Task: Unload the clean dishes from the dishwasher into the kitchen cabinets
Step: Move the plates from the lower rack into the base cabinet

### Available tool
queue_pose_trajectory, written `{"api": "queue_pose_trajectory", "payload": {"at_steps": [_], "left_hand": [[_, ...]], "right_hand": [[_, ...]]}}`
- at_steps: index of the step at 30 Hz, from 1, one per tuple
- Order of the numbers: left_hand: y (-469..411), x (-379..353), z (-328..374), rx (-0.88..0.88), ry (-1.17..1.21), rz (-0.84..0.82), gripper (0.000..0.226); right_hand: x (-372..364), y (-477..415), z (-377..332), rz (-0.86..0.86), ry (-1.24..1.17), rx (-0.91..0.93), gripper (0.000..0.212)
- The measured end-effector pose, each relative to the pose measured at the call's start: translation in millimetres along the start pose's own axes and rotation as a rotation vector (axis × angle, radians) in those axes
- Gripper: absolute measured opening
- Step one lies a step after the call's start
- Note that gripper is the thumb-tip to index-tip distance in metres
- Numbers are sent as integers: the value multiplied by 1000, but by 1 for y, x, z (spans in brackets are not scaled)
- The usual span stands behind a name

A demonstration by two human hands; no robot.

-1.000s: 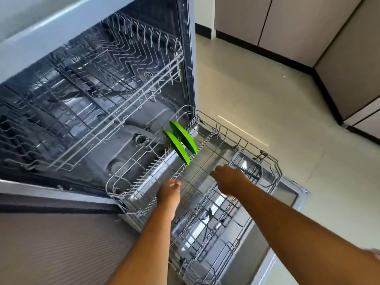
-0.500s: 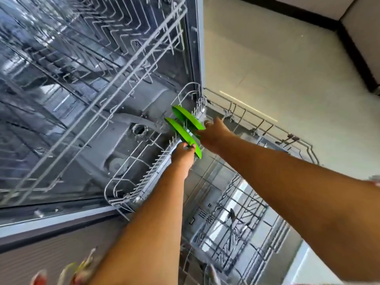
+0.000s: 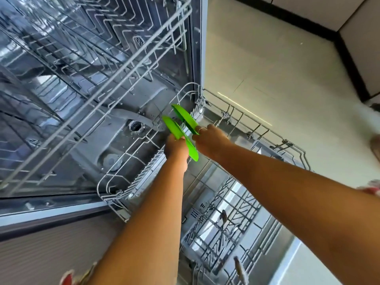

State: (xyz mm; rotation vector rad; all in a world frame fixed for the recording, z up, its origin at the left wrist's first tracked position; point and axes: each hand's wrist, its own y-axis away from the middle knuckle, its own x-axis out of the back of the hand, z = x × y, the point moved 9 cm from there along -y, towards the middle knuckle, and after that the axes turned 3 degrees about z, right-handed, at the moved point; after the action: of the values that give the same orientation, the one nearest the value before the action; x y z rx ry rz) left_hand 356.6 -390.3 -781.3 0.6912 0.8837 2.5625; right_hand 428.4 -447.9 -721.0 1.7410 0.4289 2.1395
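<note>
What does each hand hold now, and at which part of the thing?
The left hand grips the nearer green plate at its rim. The right hand grips the farther green plate at its near rim. Both plates stand on edge in the lower rack.

A pale, glossy tiled floor (image 3: 277, 64) is filling the right side of the view, with thin grout lines crossing it and a bright streak of light (image 3: 244, 108) reflecting off it near the middle. Along the top right, beige cabinet fronts (image 3: 308, 9) are running into a corner, and a dark baseboard (image 3: 287, 19) is tracing their foot where they meet the floor. At the lower left, a greyish-brown panel with a fine ribbed texture (image 3: 41, 258) is sitting in shadow, while daylight is falling evenly over the floor.
</note>
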Motion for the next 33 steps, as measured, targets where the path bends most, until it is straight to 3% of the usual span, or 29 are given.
{"api": "queue_pose_trajectory", "payload": {"at_steps": [3,8,10,13,17,19,22,26,30,33], "left_hand": [[22,8,6,-35,217,2,15],[71,28,-7,-27,540,83,22],[94,43,-23,39,677,145,18],[134,60,-55,132,911,202,32],[192,74,-96,230,1150,210,36],[214,73,-116,247,1202,199,27],[245,68,-146,259,1224,150,16],[273,65,-176,240,1231,37,24],[312,83,-231,258,1185,44,26],[351,111,-276,268,1139,83,30]], "right_hand": [[18,20,-1,68,103,62,32],[46,66,7,180,125,100,31],[52,85,11,223,126,73,35],[37,113,20,192,24,-27,39],[2,161,30,165,-758,-310,41],[-12,184,21,184,-988,-383,43],[-43,219,-2,242,-1325,-527,29],[-86,257,-68,143,-2209,-675,25],[-110,297,-128,160,-2566,-725,23],[-110,325,-176,151,-2699,-682,16]]}}
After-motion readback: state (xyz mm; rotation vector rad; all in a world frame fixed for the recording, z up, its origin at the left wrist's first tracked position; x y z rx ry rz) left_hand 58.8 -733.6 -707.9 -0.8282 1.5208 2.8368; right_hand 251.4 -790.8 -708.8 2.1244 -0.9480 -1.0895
